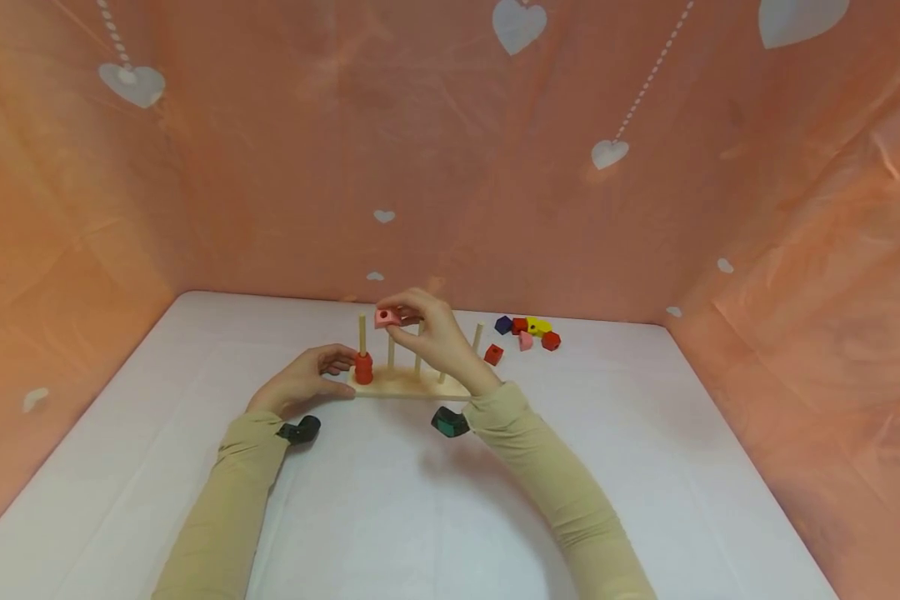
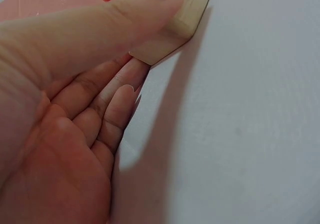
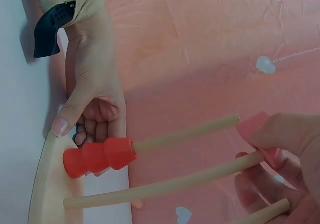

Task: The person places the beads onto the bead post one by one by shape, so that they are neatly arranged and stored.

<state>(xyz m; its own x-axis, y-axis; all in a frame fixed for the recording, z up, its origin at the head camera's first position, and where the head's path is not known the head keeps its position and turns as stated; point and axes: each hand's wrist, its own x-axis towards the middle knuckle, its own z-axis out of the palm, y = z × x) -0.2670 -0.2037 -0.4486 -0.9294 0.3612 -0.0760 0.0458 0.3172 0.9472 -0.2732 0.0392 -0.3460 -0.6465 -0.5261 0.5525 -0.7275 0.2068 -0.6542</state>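
Observation:
A wooden peg stand (image 1: 408,387) with several upright pegs is on the white table. Stacked red beads (image 1: 363,369) sit low on its leftmost peg, whose upper part is bare. My left hand (image 1: 296,381) holds the stand's left end, the thumb on the wooden base (image 2: 162,44) and the fingers bent along its other side. Up near the peg tops, my right hand (image 1: 437,335) pinches a pink block (image 1: 392,320) with a hole in it between thumb and fingers. In the right wrist view the pink block (image 3: 251,128) is right at the tip of the leftmost peg (image 3: 190,134).
Right of the stand lies a loose group of blocks: a dark blue one (image 1: 503,325), a yellow one (image 1: 542,327), a pink one (image 1: 525,341) and several red ones, the nearest red block (image 1: 493,355) close to the stand. A peach cloth (image 1: 450,183) with hearts hangs behind the table.

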